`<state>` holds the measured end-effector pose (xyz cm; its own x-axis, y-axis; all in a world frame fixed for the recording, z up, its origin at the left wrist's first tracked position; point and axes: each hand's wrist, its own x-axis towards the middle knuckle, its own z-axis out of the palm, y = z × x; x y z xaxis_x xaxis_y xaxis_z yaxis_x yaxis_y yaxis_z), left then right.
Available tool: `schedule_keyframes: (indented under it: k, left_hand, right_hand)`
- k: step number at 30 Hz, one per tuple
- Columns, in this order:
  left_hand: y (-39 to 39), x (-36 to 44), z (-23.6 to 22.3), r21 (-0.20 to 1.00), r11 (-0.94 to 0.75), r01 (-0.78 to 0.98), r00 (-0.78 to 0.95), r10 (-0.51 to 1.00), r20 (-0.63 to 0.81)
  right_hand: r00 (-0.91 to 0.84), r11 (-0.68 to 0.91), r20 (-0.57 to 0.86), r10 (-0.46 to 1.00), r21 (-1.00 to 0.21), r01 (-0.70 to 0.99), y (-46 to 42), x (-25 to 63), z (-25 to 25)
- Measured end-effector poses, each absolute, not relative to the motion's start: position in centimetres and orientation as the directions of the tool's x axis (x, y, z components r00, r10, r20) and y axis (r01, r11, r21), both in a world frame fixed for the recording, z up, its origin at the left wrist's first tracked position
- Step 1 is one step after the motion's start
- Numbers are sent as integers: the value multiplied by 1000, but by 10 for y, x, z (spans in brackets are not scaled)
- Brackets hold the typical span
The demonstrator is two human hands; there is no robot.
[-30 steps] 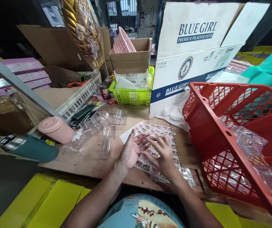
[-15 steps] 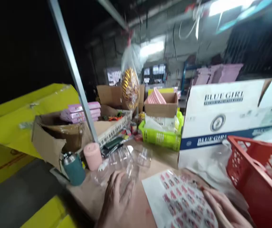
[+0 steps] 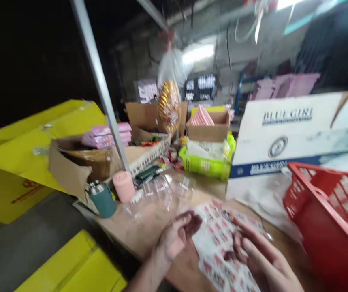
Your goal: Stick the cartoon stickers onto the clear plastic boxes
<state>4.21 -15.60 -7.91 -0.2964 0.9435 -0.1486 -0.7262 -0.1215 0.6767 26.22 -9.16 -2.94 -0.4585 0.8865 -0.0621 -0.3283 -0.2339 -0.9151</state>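
A sheet of stickers (image 3: 219, 235) printed with small pink and red figures lies on the brown tabletop below my hands. My left hand (image 3: 176, 235) is over the sheet's left edge, fingers curled around what looks like a clear plastic container, its outline faint and blurred. Above the sheet's right side is my right hand (image 3: 259, 251), index finger stretched toward the left hand and the other fingers bent. Something small may be at its fingertips, too blurred to name. Several clear plastic containers (image 3: 158, 188) stand beyond my left hand.
A pink roll (image 3: 124, 186) and a teal flask (image 3: 102, 200) stand at the left, near a metal post (image 3: 101, 77). The red basket (image 3: 322, 211) is at the right, before a white carton (image 3: 283, 129). Behind sits a lime-green basket (image 3: 206, 164).
My left hand has moved right from beside the clear containers to the sticker sheet. My right hand has come left over the sheet and lifted. The camera view has shifted slightly.
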Motion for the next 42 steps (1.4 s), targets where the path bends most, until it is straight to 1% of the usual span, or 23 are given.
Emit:
schedule_keyframes:
  k: [2,5,10,18,23,42]
  left_hand:
    - [-155,58,-67,655,-104,-749,-235,965,-115]
    - [-153,73,-60,666,-40,-745,-153,982,-113]
    - [-158,88,-63,675,-8,-738,-125,984,-125]
    - [-157,95,-65,719,12,-694,-145,977,-157]
    - [-155,96,-65,707,14,-707,-164,969,-183]
    - [-151,95,-70,708,17,-706,-160,970,-182]
  right_hand:
    - [-522,-261,-22,853,-884,-388,-105,266,-27]
    - [-604,-341,-28,797,-845,-412,-118,268,-31]
    - [-662,-428,-55,747,-802,-416,-132,270,-45]
    - [-656,-475,-104,748,-774,-420,-134,263,-50]
    - [-665,-497,-110,739,-755,-427,-132,261,-56]
    - [-635,-536,-186,750,-733,-419,-126,257,-68]
